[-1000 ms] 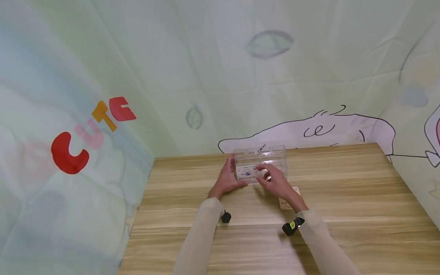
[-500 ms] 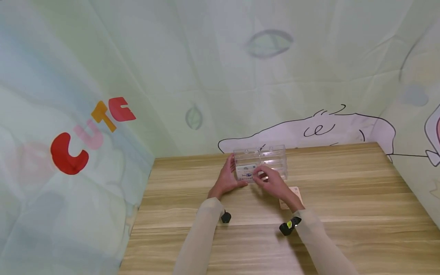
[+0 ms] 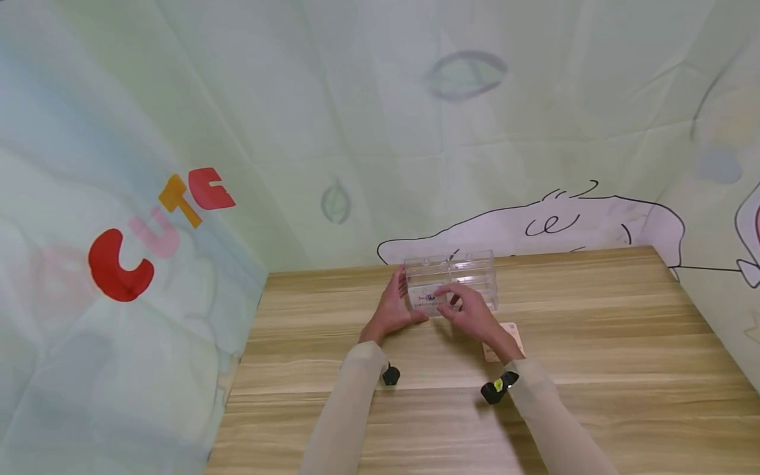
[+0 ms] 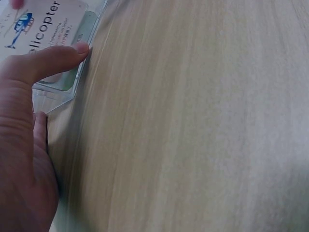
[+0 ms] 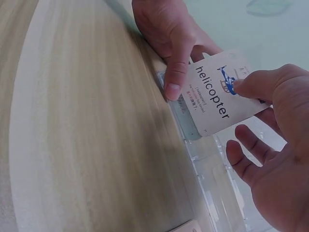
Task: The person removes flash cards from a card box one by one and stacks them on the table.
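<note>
A clear plastic box [image 3: 472, 269] with two columns of compartments stands near the back edge of the table. My left hand [image 3: 392, 309] grips its left end, the thumb bent over the front edge in the left wrist view. My right hand [image 5: 285, 130] pinches a white card [image 5: 217, 94] printed "helicopter" with a small blue helicopter, the thumb on its printed face. The card is over the box's front left compartment. Beneath it shows the edge of a pale green card [image 5: 184, 118], lying in that compartment. The left thumb reaches the helicopter card's edge in the right wrist view.
An orange-pink card [image 3: 509, 338] lies on the wooden table [image 3: 594, 316], partly under the right forearm. Behind the box hangs a printed fabric backdrop [image 3: 380, 132]. A black camera is strapped to each wrist.
The right hand has shifted slightly left along the helicopter card, and the card's printed face has changed its tilt. My left hand and the box have stayed put.
</note>
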`<state>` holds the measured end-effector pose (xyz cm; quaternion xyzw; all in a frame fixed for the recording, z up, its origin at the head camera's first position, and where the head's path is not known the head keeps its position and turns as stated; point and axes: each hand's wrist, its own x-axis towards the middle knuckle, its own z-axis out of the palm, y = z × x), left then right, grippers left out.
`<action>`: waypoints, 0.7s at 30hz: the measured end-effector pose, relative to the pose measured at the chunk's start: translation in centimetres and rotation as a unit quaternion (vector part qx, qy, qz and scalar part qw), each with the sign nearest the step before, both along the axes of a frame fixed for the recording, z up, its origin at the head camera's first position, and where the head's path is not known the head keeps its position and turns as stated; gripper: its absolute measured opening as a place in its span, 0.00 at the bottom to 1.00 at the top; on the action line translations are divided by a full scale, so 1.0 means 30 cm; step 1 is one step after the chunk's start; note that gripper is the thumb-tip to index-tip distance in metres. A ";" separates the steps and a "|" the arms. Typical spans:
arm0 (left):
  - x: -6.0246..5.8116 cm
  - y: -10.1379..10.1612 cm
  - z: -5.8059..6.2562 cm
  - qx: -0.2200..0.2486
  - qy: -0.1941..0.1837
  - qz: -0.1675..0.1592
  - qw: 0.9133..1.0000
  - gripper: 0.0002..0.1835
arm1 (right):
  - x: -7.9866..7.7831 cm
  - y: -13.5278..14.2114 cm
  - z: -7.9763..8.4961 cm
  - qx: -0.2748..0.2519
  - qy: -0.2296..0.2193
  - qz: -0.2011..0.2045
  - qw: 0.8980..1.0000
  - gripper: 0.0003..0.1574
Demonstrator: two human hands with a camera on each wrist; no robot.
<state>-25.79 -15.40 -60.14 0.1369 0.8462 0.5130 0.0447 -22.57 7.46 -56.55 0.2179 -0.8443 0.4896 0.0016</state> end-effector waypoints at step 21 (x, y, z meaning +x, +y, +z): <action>0.001 -0.002 -0.006 -0.004 0.006 -0.001 1.000 0.70 | -0.017 0.068 0.104 -0.054 -0.024 -0.004 0.998 0.29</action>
